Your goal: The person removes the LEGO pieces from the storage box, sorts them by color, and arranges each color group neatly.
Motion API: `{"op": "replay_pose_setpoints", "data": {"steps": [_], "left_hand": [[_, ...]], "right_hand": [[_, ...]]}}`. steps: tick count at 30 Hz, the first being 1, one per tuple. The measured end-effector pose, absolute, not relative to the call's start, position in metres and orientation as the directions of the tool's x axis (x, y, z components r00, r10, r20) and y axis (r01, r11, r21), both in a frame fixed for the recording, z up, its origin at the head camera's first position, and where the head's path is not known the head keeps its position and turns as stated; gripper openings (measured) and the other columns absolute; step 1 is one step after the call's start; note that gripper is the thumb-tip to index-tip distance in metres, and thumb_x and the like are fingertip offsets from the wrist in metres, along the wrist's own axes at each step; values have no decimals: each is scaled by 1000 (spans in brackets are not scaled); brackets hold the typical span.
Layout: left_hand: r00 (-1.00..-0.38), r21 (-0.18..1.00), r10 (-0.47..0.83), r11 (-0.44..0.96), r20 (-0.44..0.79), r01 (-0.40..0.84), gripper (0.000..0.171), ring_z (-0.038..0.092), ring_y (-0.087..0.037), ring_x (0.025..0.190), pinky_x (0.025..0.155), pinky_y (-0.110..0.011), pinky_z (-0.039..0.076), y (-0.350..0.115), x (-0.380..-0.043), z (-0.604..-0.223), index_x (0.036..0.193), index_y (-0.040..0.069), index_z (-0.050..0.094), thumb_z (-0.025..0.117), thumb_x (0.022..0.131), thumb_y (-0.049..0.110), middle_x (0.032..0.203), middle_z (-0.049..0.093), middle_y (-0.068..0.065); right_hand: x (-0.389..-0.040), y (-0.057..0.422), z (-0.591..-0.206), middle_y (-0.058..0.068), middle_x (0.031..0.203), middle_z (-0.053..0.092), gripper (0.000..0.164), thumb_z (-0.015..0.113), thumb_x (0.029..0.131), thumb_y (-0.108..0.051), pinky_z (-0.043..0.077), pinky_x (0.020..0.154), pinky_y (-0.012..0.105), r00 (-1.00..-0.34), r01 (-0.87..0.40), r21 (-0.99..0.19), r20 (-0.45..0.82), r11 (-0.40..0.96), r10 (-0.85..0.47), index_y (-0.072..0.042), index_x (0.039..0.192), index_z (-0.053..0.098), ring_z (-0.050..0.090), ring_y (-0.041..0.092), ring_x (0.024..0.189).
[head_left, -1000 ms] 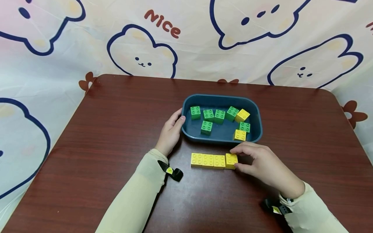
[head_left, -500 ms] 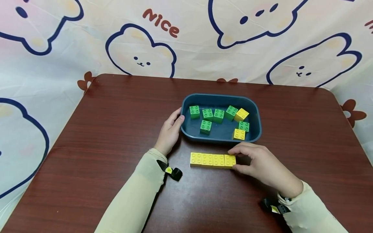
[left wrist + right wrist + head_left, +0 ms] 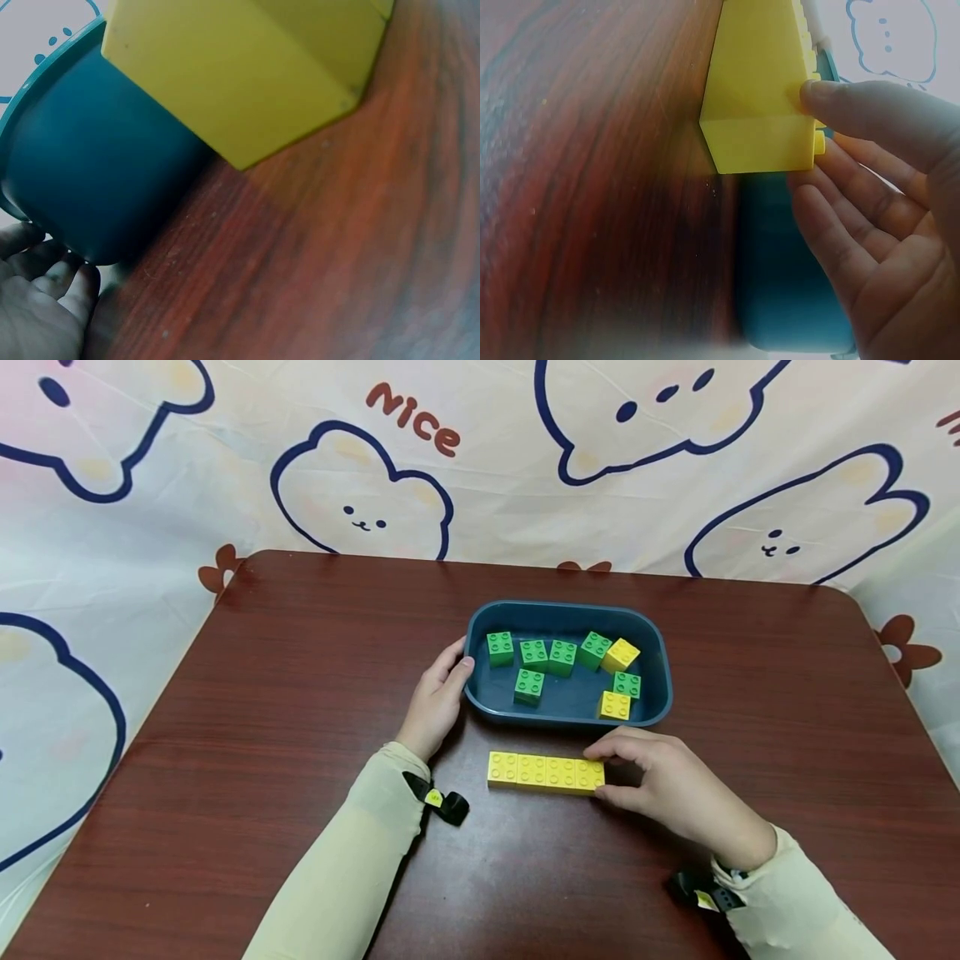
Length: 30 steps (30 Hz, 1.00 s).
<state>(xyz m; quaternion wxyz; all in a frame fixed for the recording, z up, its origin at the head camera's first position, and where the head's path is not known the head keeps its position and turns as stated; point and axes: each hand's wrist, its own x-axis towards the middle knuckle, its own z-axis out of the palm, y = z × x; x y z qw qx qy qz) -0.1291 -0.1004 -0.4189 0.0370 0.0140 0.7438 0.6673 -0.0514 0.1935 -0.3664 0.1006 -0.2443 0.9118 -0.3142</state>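
Note:
Four-stud yellow toy bricks form a straight row [image 3: 532, 771] on the table before the tray, side by side. My right hand [image 3: 663, 777] grips the yellow brick [image 3: 590, 775] at the row's right end, thumb on the near side and fingers on the far side. In the right wrist view, the thumb [image 3: 855, 105] touches that yellow end. My left hand [image 3: 435, 702] holds the left end of the dark blue tray [image 3: 480, 693], thumb at its rim. Its fingers [image 3: 56, 277] meet the outer wall in the left wrist view. The row's yellow side [image 3: 240, 75] looms close there.
Inside the tray lie several green bricks [image 3: 528, 687] and two yellow bricks, one at the near right [image 3: 614, 705]. The dark brown wooden table [image 3: 322, 652] reaches back to a cartoon-printed cloth [image 3: 495, 510].
The right-end yellow brick, which stood slightly higher than the others, has come down level with the row. My right hand moved slightly down and left with it. The left hand stays at the tray.

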Motion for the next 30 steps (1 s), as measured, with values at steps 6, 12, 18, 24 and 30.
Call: {"op": "replay_pose_setpoints", "data": {"steps": [6, 12, 18, 24, 30], "left_hand": [[-997, 993, 70, 114, -36, -28, 46, 35, -9, 142, 117, -35, 29, -101, -129, -421, 153, 19, 43, 46, 109, 29, 154, 44, 3], [-997, 995, 80, 104, -8, 0, 45, 36, -9, 142, 117, -38, 30, -101, -129, -421, 152, 20, 45, 46, 108, 32, 152, 46, 3], [-997, 995, 80, 102, -5, 3, 46, 37, -10, 141, 116, -39, 31, -101, -130, -422, 152, 19, 45, 46, 108, 31, 153, 46, 3], [-997, 994, 77, 110, -2, 7, 46, 38, -9, 141, 116, -38, 31, -102, -129, -422, 152, 19, 46, 47, 108, 32, 152, 46, 4], [-997, 994, 77, 109, -3, 6, 45, 38, -9, 140, 116, -38, 31, -102, -129, -421, 151, 19, 46, 47, 108, 31, 151, 47, 4]], "right_hand": [[-50, 193, -366, -13, 112, 66, 39, 87, 79, -11, 57, 83, 38, -859, -390, -624, -19, 678, -512, -21, 114, 73, 63, 13, 98], [-48, 194, -363, -10, 112, 68, 40, 89, 76, -10, 58, 80, 36, -863, -453, -619, 123, 641, -490, -18, 113, 74, 63, 10, 97], [-48, 195, -360, -11, 110, 68, 42, 89, 75, -9, 55, 81, 25, -870, -480, -605, 233, 635, -435, -20, 112, 73, 61, 7, 96], [-48, 193, -359, -10, 112, 69, 41, 87, 77, -7, 47, 86, 12, -883, -467, -645, 302, 605, -360, -18, 114, 74, 62, 8, 100], [-51, 192, -359, -7, 116, 69, 44, 87, 78, -6, 47, 88, 10, -910, -415, -677, 311, 608, -275, -12, 119, 73, 64, 11, 103]]}}
